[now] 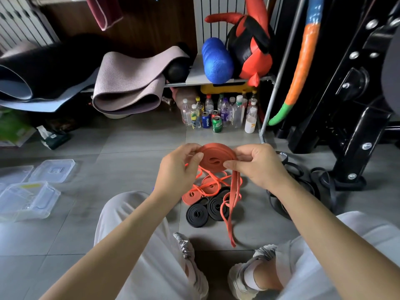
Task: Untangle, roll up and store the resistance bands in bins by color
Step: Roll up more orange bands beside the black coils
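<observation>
At far left on the floor, clear bins (28, 200) are sitting, partly cut off by the frame edge. The left hand (179, 167) and right hand (257, 163) are pinching an orange band coil (216, 158) at mid-frame above the floor; its loose tail (232, 204) is hanging down. Loose black bands (303, 176) are lying partly hidden behind the right forearm.

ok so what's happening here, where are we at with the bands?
A person is rolling up an orange band. The left hand and right hand pinch the coil from either side, and its loose tail hangs toward the floor. Below it lie rolled orange coils and rolled black coils. Loose black bands lie to the right. The clear bins sit off to the left, apart from the bands.
</observation>
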{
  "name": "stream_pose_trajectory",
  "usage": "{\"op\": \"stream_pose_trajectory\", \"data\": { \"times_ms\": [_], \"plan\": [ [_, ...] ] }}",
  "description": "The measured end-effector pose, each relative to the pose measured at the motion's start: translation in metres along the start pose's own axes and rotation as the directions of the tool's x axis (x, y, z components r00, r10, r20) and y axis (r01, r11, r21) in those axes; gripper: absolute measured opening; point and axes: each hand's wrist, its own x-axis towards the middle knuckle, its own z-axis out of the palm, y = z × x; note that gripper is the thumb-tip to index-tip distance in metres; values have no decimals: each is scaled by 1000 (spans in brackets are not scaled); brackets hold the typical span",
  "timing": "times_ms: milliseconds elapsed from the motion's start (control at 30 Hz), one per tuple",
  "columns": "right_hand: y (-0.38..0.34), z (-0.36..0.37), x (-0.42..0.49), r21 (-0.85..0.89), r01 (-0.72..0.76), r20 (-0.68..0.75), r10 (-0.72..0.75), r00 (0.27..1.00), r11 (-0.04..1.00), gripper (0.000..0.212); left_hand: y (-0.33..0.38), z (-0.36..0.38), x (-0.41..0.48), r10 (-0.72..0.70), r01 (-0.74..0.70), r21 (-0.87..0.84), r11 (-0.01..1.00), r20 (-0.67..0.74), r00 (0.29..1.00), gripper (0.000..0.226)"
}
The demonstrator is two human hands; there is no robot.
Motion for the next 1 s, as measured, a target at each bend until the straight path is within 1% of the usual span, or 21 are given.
{"op": "stream_pose_trajectory", "data": {
  "times_ms": [67, 100, 133, 200, 267, 333, 367, 433, 500, 533, 600, 667, 733, 800, 833, 867, 900, 933, 967, 1000],
  "plan": [
    [-1, -2, -1, -98, 11, 5, -10, 1000, 995, 25, 1, -2, -1, -15, 10, 110, 994, 44, 999, 17],
    [-1, -4, 0, -149, 17, 18, -14, 1000, 989, 22, 2, -4, -1, -5, -9, 161, 987, 84, 996, 22],
    [-2, -4, 0, -193, 18, 41, -10, 999, 981, 20, 3, -6, -1, 36, -62, 202, 977, 132, 991, 28],
    [-5, -4, 1, -264, 25, 103, 2, 995, 964, 20, 5, -7, 2, 162, -227, 256, 940, 251, 954, 41],
    [-9, -1, 1, -317, 66, 143, -21, 989, 946, 16, 8, -4, 4, 243, -343, 290, 893, 332, 912, 41],
    [-8, -1, 1, -297, 103, 112, -72, 991, 949, 20, 13, -3, 5, 272, -359, 277, 891, 306, 912, 29],
    [-8, -3, 1, -270, 104, 86, -84, 993, 957, 23, 15, -4, 6, 269, -337, 249, 908, 270, 924, 24],
    [-4, -7, 2, -251, 100, 57, -89, 994, 963, 27, 18, -7, 9, 216, -247, 155, 957, 189, 958, 19],
    [-1, -9, 2, -230, 93, 43, -85, 995, 969, 28, 21, -9, 13, 137, -138, 6, 990, 100, 986, 27],
    [0, -9, 2, -174, 84, 28, -80, 996, 981, 28, 24, -10, 14, 108, -102, -78, 992, 75, 991, 34],
    [-1, -9, 3, 30, 59, -18, -58, 998, 998, 30, 31, -11, 16, 90, -75, -224, 972, 59, 994, 42],
    [-4, -8, 6, 201, 78, -62, -67, 996, 976, 24, 34, -10, 17, 78, -62, -334, 941, 35, 996, 38],
    [-9, -7, 8, 252, 121, -108, -96, 989, 960, 19, 35, -7, 17, 25, -8, -435, 900, 33, 999, 30],
    [-12, -7, 9, 240, 146, -142, -114, 983, 960, 20, 34, -4, 16, -78, 113, -520, 847, 88, 993, 21],
    [-12, -8, 11, 204, 152, -142, -124, 982, 967, 19, 34, -3, 16, -117, 165, -520, 838, 125, 985, 19],
    [-12, -9, 12, 156, 150, -130, -131, 983, 976, 19, 32, -3, 18, -128, 186, -475, 860, 152, 980, 19],
    [-11, -11, 13, 112, 141, -111, -129, 985, 984, 19, 31, -5, 19, -102, 157, -374, 914, 162, 981, 22],
    [-12, -12, 13, 89, 128, -86, -120, 989, 988, 19, 29, -7, 22, -36, 72, -226, 971, 160, 986, 28],
    [-12, -14, 14, 71, 120, -55, -116, 992, 990, 20, 27, -11, 24, 73, -66, -45, 997, 168, 983, 34],
    [-13, -15, 16, 38, 130, -21, -129, 991, 991, 21, 27, -14, 26, 209, -238, 131, 962, 203, 957, 42]
  ]
}}
